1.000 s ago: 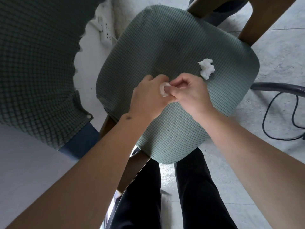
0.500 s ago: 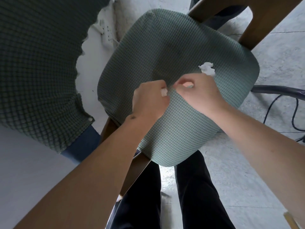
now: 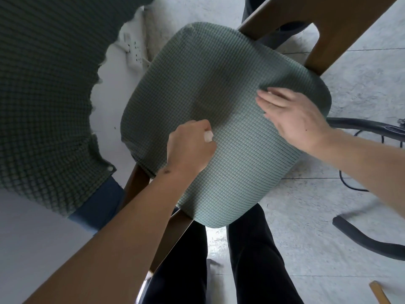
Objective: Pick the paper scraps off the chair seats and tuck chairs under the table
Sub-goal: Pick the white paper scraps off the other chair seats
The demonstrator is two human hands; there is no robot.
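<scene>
A green textured chair seat (image 3: 197,84) fills the middle of the view. My left hand (image 3: 188,145) hovers over its near left part, curled into a fist around a small white paper scrap (image 3: 208,136) that peeks out between thumb and finger. My right hand (image 3: 293,119) lies flat with fingers stretched out over the seat's right side. It covers the spot where a second white scrap lay, and that scrap is hidden from view.
A second green-covered chair (image 3: 43,84) stands close on the left. The wooden chair back (image 3: 328,29) rises at the top right. A white power strip (image 3: 133,49), a black cable (image 3: 350,185) and a black chair-base leg (image 3: 361,238) lie on the tiled floor.
My hands have parted. The left kept the small scrap in its fist, and the right moved right and spread flat over the second scrap, which no longer shows.
</scene>
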